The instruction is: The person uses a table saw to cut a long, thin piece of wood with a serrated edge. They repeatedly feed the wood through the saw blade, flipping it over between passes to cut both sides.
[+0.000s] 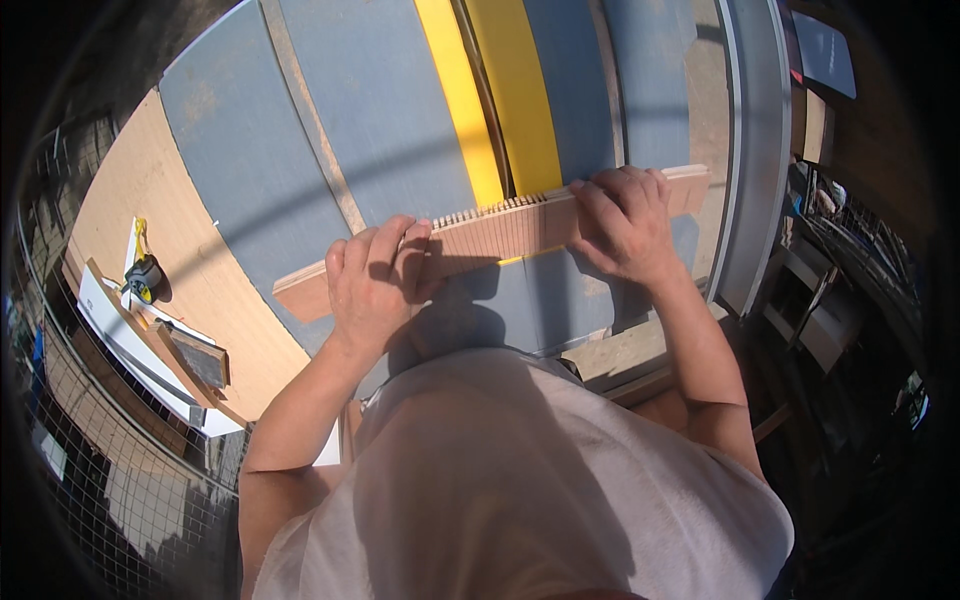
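Observation:
A long, narrow wooden strip (pixel 490 238) stands on edge, slightly slanted, across a blue-grey work surface (pixel 370 110) in front of me. Many close, parallel saw cuts run down its middle part, giving the top edge a comb-like look. My left hand (pixel 375 280) grips the strip left of the cuts, fingers over the top edge. Closed round the strip on the right side of the cuts is my right hand (pixel 630 225). Two yellow bands (pixel 515 95) with a dark slot between them run away from me and meet the strip near its cut middle.
A pale wooden panel (pixel 190 250) adjoins the surface at left, carrying a black and yellow tape measure (pixel 145 277), white sheets (pixel 125 345) and a dark-faced wooden block (pixel 200 355). Along the right runs a grey metal rail (pixel 755 150). Wire mesh (pixel 110 430) stands at lower left.

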Motion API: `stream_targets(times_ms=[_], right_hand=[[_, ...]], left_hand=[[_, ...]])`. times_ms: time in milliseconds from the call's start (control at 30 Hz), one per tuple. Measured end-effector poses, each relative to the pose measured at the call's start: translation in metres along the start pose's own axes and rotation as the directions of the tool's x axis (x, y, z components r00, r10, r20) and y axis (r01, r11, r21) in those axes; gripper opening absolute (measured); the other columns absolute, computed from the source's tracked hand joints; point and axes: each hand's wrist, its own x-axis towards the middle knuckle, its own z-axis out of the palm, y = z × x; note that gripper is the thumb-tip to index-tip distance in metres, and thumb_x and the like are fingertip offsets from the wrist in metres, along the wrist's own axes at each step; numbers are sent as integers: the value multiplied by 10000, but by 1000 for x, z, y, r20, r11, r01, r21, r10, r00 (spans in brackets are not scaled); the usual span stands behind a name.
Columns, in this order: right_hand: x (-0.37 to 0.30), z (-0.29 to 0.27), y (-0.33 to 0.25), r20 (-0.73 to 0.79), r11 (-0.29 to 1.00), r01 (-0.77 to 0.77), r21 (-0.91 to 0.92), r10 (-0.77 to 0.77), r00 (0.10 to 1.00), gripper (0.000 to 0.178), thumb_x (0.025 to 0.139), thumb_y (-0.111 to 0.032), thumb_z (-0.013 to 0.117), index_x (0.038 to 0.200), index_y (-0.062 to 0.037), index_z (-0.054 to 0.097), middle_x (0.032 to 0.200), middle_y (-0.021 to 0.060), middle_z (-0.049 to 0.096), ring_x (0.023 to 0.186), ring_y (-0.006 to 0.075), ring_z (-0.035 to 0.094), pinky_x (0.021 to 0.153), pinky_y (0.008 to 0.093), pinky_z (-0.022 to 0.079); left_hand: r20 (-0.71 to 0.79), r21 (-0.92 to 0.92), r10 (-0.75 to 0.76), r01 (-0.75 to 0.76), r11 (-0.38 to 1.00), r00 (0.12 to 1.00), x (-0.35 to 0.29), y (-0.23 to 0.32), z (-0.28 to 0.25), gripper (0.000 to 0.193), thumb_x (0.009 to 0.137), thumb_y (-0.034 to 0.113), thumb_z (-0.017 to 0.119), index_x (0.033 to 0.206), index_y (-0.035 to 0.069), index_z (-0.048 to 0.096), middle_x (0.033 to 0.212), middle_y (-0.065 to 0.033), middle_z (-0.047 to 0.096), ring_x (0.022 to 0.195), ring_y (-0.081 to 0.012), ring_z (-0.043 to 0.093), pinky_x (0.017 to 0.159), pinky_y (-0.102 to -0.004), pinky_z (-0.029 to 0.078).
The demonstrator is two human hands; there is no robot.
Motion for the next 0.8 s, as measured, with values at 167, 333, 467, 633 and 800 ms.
stream_targets(times_ms=[167, 333, 467, 633, 800], right_hand=[[-1, -1, -3, -30, 1000, 17, -14, -17, 999, 610, 753, -398, 804, 1293, -146, 676, 1167, 76, 607, 1089, 275, 590, 960, 467, 386], [1, -3, -4, -44, 999, 35, -19, -36, 998, 648, 731, -447, 797, 1294, -150, 675, 1167, 68, 608, 1084, 269, 594, 956, 457, 380], [-1, -2, -5, -56, 999, 39, -37, -41, 998, 669, 711, -462, 795, 1292, -152, 676, 1169, 71, 605, 1086, 265, 591, 960, 453, 372], [-3, -1, -5, -64, 999, 33, -26, -35, 997, 687, 684, -447, 808, 1293, -157, 676, 1169, 68, 599, 1089, 257, 590, 962, 453, 368], [-4, 3, -5, -76, 998, 30, -46, -33, 997, 682, 657, -406, 831, 1281, -173, 681, 1175, 61, 591, 1093, 245, 587, 958, 448, 369]], left_hand=[[-43, 45, 3, -1, 999, 999, -5, 3, 1, 532, 705, 320, 885, 1181, 164, 705, 1233, 18, 624, 1019, -217, 593, 880, -411, 368], [-51, 83, 1, 3, 997, 999, -12, 2, 3, 488, 751, 273, 858, 1203, 165, 711, 1222, 11, 621, 1028, -219, 584, 895, -419, 356], [-6, 42, -16, 16, 999, 1000, -9, 5, -6, 548, 732, 258, 870, 1247, 158, 711, 1226, -2, 613, 1045, -224, 576, 900, -424, 354], [26, 13, -11, 10, 1000, 1000, -8, 6, -10, 659, 675, 251, 897, 1287, 129, 686, 1251, -31, 607, 1066, -240, 579, 904, -442, 354], [16, 39, 20, -20, 999, 1000, -12, 2, -5, 829, 592, 271, 938, 1344, 86, 641, 1292, -72, 608, 1092, -260, 593, 900, -459, 353]])
